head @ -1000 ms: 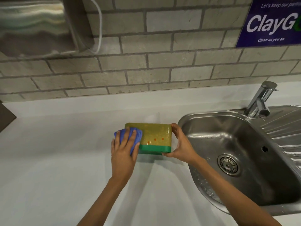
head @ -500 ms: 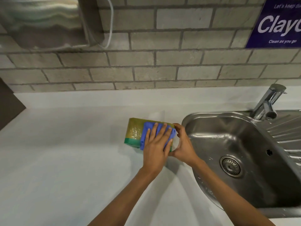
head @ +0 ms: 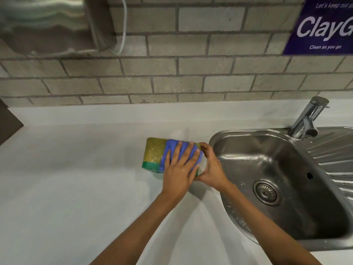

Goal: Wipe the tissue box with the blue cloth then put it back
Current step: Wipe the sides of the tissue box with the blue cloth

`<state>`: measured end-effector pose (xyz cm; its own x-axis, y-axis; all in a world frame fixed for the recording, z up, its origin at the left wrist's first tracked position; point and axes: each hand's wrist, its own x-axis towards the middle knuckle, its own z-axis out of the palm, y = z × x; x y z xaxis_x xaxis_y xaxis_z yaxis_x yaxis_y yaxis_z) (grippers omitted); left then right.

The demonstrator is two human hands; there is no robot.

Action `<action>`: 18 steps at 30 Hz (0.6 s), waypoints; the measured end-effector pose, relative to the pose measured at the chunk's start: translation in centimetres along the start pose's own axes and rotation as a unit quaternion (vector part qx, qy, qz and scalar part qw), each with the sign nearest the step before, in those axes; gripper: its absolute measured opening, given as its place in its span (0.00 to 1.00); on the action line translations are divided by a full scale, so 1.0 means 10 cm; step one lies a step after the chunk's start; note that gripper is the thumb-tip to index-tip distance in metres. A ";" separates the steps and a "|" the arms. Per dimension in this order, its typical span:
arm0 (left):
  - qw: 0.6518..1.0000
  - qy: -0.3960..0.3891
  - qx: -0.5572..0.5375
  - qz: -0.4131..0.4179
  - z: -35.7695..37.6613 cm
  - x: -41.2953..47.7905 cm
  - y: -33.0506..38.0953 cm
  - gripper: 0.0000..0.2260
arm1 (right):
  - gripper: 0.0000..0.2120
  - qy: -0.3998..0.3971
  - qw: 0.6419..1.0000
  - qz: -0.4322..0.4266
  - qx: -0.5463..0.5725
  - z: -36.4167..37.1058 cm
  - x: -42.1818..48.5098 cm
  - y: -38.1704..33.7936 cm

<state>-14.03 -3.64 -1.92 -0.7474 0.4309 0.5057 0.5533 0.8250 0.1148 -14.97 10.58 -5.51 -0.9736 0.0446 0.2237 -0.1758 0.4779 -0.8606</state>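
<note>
The tissue box (head: 154, 153) is yellow-green with a green band along its near side, and it lies on the white counter just left of the sink. My left hand (head: 178, 172) presses the blue cloth (head: 172, 148) flat onto the right part of the box's top, fingers spread. My right hand (head: 211, 169) grips the box's right end, with the thumb at the near corner and the fingers at the far one. The box's right half is hidden under the cloth and both hands.
A steel sink (head: 277, 169) with a drain (head: 265, 191) and a tap (head: 309, 117) lies close to the right of the box. A brick wall (head: 172, 73) rises behind the counter, with a steel dispenser (head: 47, 23) top left and a blue sign (head: 324, 25) top right.
My left hand has slid the blue cloth from the box's left end across to its right part. My right hand has kept its hold on the right end.
</note>
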 end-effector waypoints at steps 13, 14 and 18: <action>0.998 -0.005 -0.044 0.033 -0.01 0.02 -0.06 0.18 | 0.45 0.006 1.000 0.010 -0.004 0.00 -0.02 0.02; 0.998 -0.002 -0.027 0.064 0.00 -0.07 -0.10 0.17 | 0.45 0.005 1.000 0.007 -0.007 -0.01 -0.02 0.03; 0.998 0.030 -0.032 0.044 -0.05 -0.34 -0.47 0.18 | 0.47 -0.007 1.000 0.006 -0.008 -0.02 0.00 0.05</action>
<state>-13.92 -9.13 -3.72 -0.6729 0.4763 0.5660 0.6397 0.7589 0.1220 -14.99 10.95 -5.86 -0.9776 0.0384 0.2068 -0.1618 0.4909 -0.8561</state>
